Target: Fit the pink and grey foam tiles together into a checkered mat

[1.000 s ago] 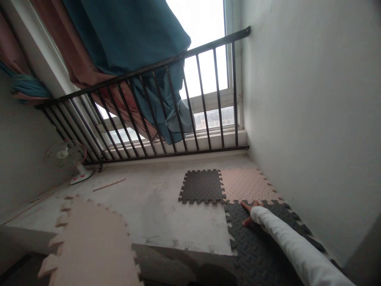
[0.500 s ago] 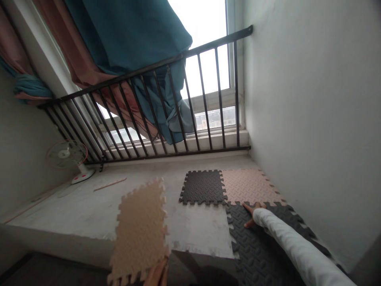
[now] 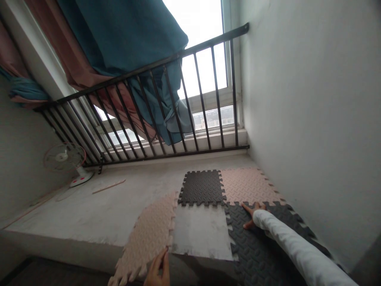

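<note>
My left hand (image 3: 157,269), low in the view, pinches the near right edge of a beige foam floor tile (image 3: 151,228) with puzzle-like edges. That tile slants over the front of the pale ledge, apart from the joined tiles. My right hand (image 3: 253,213) lies with fingers spread on a dark grey foam tile (image 3: 264,246), close to its seam with a pinkish-beige tile (image 3: 250,186). A smaller-looking dark tile (image 3: 202,187) borders the pinkish one on its left. My right forearm covers part of the near dark tile.
The concrete ledge (image 3: 98,214) drops off at its front edge. A black railing (image 3: 143,157) runs along the window behind, with blue and pink curtains (image 3: 127,35) hanging over it. A fan (image 3: 79,176) and a thin strip (image 3: 108,186) stand and lie at left. A wall (image 3: 312,119) rises at right.
The beige tile in my left hand has swung lower and flatter, its far corner moving right toward the dark tile. My right hand stays in place.
</note>
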A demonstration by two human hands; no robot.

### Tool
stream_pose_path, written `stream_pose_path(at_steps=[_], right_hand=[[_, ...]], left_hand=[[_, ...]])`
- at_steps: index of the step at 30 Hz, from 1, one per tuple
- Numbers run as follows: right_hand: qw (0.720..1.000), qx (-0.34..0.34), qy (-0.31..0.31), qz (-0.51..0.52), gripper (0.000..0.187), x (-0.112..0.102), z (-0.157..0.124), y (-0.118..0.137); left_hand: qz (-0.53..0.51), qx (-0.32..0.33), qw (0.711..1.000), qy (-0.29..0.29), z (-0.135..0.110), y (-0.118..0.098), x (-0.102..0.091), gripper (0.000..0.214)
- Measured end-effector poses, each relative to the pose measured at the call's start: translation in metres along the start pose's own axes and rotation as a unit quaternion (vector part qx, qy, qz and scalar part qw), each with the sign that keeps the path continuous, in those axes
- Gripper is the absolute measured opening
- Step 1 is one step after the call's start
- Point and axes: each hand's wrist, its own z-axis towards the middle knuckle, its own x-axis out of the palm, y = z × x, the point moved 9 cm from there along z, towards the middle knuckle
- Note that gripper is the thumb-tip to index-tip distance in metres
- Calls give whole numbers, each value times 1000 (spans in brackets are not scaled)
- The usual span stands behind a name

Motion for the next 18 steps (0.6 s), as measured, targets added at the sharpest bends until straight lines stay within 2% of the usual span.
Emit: stream_pose_path(at_steps=[2,4,6,7,9,10,12,13,15,18], right_hand=[[1000,8,1,-8,112,-3,-5,1],[1000,22,11,-11,115,-5,-11,2],[999,28,27,-11,121,-6,-15,3],[999,31,32,-12,123,-7,-17,4],[999,33,39,-15,124,-7,-18,4],[998,33,40,-16,123,-6,-18,4],[998,31,44,-17,123,-3,-16,3],[998,27,45,-17,123,-1,-14,3],[998,24,51,-19,126,4,-8,2],[997,30,63,-26,131,10,0,1]], left_hand=[[2,1,999,-45,26,-28,-4,32],[-21,40,996,-73,49,-64,6,31],[-50,100,991,-66,61,-103,36,31],[-58,130,989,-40,63,-122,59,32],[-43,179,980,72,54,-156,121,32],[-10,192,969,157,43,-168,159,32],[84,195,919,333,10,-179,229,30],[125,193,887,400,-7,-180,255,30],[170,191,846,469,-32,-183,289,28],[171,194,839,479,-42,-193,310,26]])
